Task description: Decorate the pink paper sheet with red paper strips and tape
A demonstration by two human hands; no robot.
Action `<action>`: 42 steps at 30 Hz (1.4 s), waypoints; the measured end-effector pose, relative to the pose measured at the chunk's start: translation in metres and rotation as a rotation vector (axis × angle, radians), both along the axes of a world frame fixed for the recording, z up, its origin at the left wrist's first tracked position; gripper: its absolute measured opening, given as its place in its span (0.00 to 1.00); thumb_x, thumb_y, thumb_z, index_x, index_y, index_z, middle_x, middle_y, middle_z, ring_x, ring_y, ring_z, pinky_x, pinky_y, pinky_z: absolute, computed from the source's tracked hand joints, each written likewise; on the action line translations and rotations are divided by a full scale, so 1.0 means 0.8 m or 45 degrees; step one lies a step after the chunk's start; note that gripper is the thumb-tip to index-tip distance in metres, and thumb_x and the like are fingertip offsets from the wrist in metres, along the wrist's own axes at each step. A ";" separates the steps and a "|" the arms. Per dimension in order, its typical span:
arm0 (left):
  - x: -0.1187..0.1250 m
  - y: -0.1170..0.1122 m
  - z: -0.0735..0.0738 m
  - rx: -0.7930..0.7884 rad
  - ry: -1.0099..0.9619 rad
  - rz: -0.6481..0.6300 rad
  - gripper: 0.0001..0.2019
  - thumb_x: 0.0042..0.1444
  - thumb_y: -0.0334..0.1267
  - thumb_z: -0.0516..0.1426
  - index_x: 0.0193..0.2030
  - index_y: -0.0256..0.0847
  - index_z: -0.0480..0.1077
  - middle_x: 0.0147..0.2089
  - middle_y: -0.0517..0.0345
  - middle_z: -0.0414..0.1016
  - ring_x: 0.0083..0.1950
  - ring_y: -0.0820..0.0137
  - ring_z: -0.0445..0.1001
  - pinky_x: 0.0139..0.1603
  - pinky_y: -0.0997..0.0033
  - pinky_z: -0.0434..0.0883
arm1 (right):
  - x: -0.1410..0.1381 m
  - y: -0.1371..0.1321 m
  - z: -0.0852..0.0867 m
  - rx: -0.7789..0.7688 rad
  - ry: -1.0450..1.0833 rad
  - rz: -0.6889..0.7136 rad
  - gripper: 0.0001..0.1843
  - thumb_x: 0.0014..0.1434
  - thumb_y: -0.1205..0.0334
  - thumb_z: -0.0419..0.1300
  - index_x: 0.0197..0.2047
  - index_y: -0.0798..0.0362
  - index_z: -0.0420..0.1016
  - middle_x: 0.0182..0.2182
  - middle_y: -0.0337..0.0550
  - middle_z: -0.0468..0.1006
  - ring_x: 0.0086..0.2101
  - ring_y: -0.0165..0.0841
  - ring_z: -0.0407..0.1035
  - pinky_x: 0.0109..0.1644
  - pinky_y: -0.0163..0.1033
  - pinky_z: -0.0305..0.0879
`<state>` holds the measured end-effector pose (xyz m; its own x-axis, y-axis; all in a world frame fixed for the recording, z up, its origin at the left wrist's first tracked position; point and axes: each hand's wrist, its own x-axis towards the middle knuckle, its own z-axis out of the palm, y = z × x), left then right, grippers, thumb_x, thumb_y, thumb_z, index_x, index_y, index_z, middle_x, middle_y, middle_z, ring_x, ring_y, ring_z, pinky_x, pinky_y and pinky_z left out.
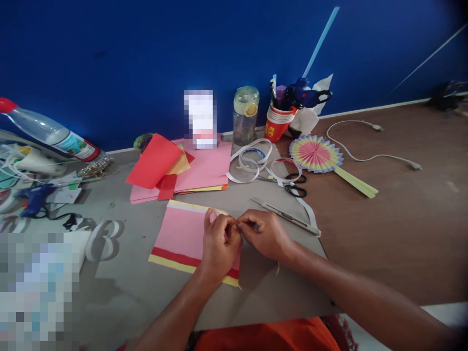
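Note:
A pink paper sheet (185, 229) with yellow edges, a red strip and a whitish strip lies flat on the grey mat. My left hand (221, 241) is over its right end, thumb and fingers closed in a pinch. My right hand (263, 234) is also pinched, its fingertips meeting those of the left near the sheet's upper right corner. Whatever is between the fingertips is too small or hidden to name. A craft knife (285, 216) lies just beyond my right hand. Black-handled scissors (295, 185) lie behind the knife, partly under a tape roll (286, 170).
Behind the sheet are stacked pink papers (204, 168) and a red paper (153, 161). A bottle (245, 117), a red cup of tools (278, 122), a paper fan (316, 154) and a white cable (360, 158) stand or lie farther back. A glue gun (36, 197) is at left.

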<state>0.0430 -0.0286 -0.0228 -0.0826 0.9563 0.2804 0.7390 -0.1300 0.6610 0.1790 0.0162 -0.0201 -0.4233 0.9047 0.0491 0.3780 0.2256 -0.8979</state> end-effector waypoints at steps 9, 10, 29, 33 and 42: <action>0.001 -0.001 -0.003 0.011 0.031 -0.001 0.08 0.54 0.28 0.49 0.27 0.44 0.59 0.24 0.69 0.66 0.24 0.74 0.65 0.65 0.52 0.56 | 0.001 0.002 0.004 -0.023 -0.018 0.010 0.08 0.50 0.73 0.56 0.25 0.56 0.75 0.21 0.37 0.75 0.23 0.27 0.67 0.27 0.29 0.58; 0.001 -0.002 -0.003 0.012 0.023 0.002 0.07 0.54 0.28 0.49 0.28 0.44 0.60 0.24 0.69 0.66 0.24 0.74 0.65 0.65 0.51 0.56 | 0.001 0.002 0.004 -0.044 -0.003 0.011 0.08 0.50 0.73 0.56 0.25 0.56 0.75 0.21 0.37 0.76 0.23 0.27 0.67 0.28 0.29 0.59; -0.001 -0.002 -0.009 0.039 -0.125 0.092 0.04 0.56 0.31 0.54 0.32 0.42 0.67 0.29 0.66 0.75 0.27 0.74 0.72 0.65 0.48 0.56 | 0.005 0.001 -0.005 0.257 0.073 0.099 0.09 0.60 0.71 0.55 0.35 0.53 0.76 0.30 0.42 0.78 0.31 0.30 0.72 0.37 0.33 0.64; 0.000 -0.002 -0.009 0.041 -0.126 0.088 0.05 0.56 0.31 0.54 0.30 0.42 0.67 0.27 0.66 0.74 0.27 0.74 0.71 0.65 0.48 0.56 | 0.006 -0.001 -0.007 0.308 0.078 0.109 0.09 0.60 0.71 0.54 0.35 0.53 0.76 0.30 0.43 0.78 0.32 0.30 0.72 0.38 0.32 0.64; 0.001 -0.001 -0.007 0.044 -0.043 0.059 0.08 0.54 0.28 0.51 0.27 0.43 0.61 0.23 0.69 0.65 0.24 0.75 0.63 0.65 0.52 0.56 | 0.002 -0.002 0.003 0.130 0.054 0.073 0.10 0.55 0.74 0.56 0.29 0.54 0.76 0.26 0.40 0.78 0.28 0.29 0.71 0.33 0.31 0.62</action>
